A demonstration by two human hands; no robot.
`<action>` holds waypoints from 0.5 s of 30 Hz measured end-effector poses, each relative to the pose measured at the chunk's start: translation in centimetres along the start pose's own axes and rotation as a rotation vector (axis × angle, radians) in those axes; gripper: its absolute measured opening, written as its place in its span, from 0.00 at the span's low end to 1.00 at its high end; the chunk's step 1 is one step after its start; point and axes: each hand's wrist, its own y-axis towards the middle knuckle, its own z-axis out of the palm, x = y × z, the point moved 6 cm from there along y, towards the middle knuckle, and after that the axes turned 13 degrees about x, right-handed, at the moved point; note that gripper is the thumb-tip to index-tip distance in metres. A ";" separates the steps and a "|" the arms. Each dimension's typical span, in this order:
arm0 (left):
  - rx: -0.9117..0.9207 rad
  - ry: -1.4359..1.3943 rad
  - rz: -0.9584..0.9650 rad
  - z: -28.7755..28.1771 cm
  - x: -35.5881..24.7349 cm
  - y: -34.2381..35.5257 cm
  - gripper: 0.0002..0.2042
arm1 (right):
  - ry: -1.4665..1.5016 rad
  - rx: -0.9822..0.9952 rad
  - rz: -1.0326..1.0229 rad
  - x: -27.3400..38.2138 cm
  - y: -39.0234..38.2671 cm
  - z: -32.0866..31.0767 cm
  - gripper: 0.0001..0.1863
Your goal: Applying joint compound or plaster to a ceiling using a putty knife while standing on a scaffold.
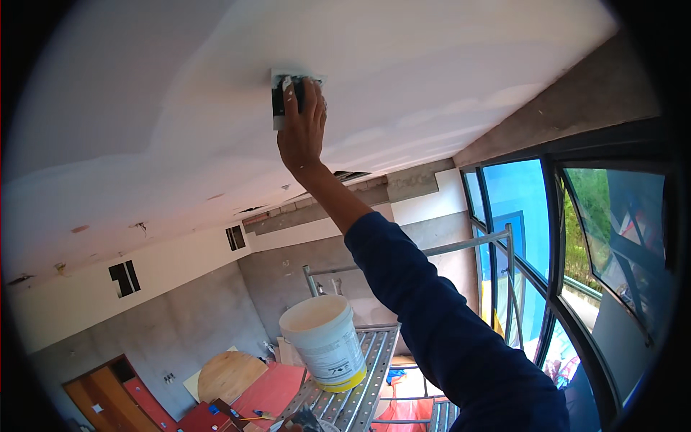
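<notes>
My right hand [305, 129] reaches up at the end of a dark blue sleeve. It is closed round a flat, squarish plastering tool [278, 108], dark in the middle with pale edges. The tool lies against the white ceiling [216, 93], and my fingers hide much of it. White specks dot the fingers. Greyish, wavy-edged patches of plaster spread over the ceiling around the tool. I cannot see my left hand.
Below stands a white bucket [322, 345] with a yellow base, on a perforated metal scaffold platform [374, 353]. Metal rails [461, 245] rise behind it. On the right is an open window [612, 237]. Bare wires [142, 227] hang from the ceiling at left.
</notes>
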 end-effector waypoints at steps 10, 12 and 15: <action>0.203 -0.380 0.059 2.6 0.8 3.1 0.15 | -0.028 -0.207 -0.051 -9.9 5.6 -20.9 0.29; 0.219 -0.320 0.155 3.6 -0.4 4.9 0.15 | -0.116 -0.227 -0.073 -12.7 8.8 -26.5 0.31; 0.287 -0.955 -0.166 8.1 2.7 5.3 0.14 | -0.213 -0.303 0.003 -14.4 12.7 -31.6 0.26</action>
